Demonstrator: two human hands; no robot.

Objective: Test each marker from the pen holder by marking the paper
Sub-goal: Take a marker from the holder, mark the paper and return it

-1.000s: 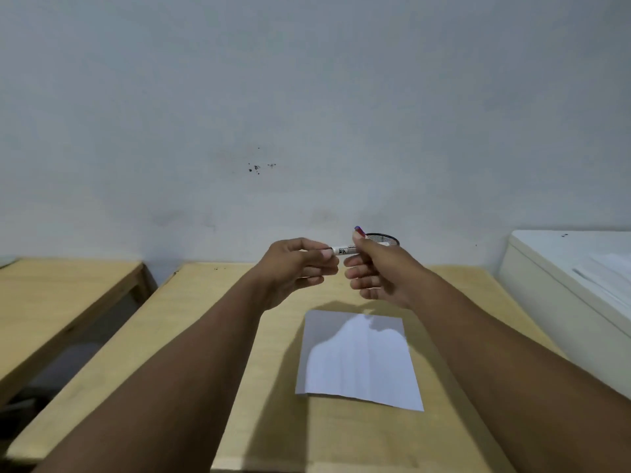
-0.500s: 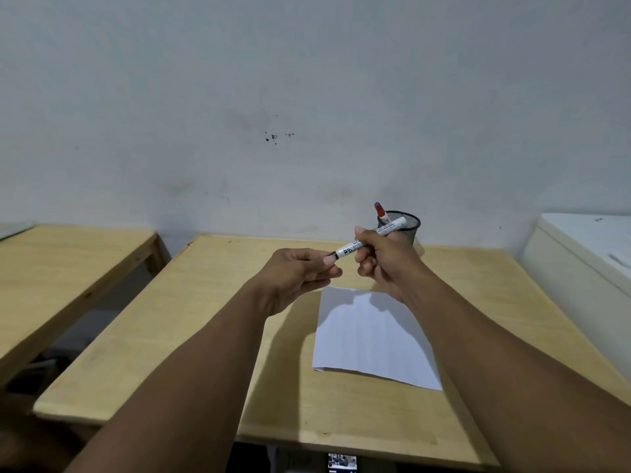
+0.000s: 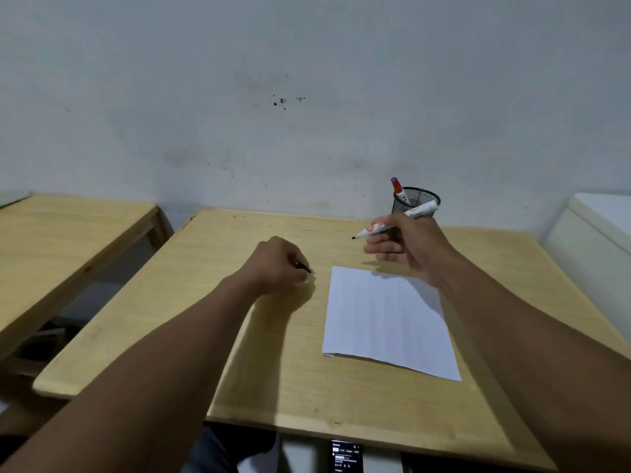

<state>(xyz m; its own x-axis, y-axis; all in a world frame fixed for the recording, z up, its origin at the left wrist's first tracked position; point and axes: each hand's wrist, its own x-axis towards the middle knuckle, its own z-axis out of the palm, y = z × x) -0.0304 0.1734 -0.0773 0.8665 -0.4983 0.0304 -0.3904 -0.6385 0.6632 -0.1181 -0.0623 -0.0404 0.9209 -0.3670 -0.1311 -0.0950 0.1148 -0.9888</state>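
With its black tip bared, the white barrel marker (image 3: 392, 222) sits in the right hand (image 3: 406, 249) grip above the white paper sheet's (image 3: 386, 319) far edge; left hand (image 3: 278, 266) is closed on a dark cap (image 3: 304, 266) mid-bench. Other marker stays in the black mesh pen holder (image 3: 418, 199) at the light wooden bench's (image 3: 273, 370) far edge. Next: lower tip, stroke paper.

White paper (image 3: 386, 319), black mesh pen holder (image 3: 418, 199), pale wooden table (image 3: 239, 336).

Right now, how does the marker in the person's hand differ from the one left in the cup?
The marker in the right hand is uncapped, its black tip bare; the marker in the mesh cup wears a red cap. The held one lies nearly level, tip pointing left above the table; the other stands tilted inside the cup. Both have white barrels.
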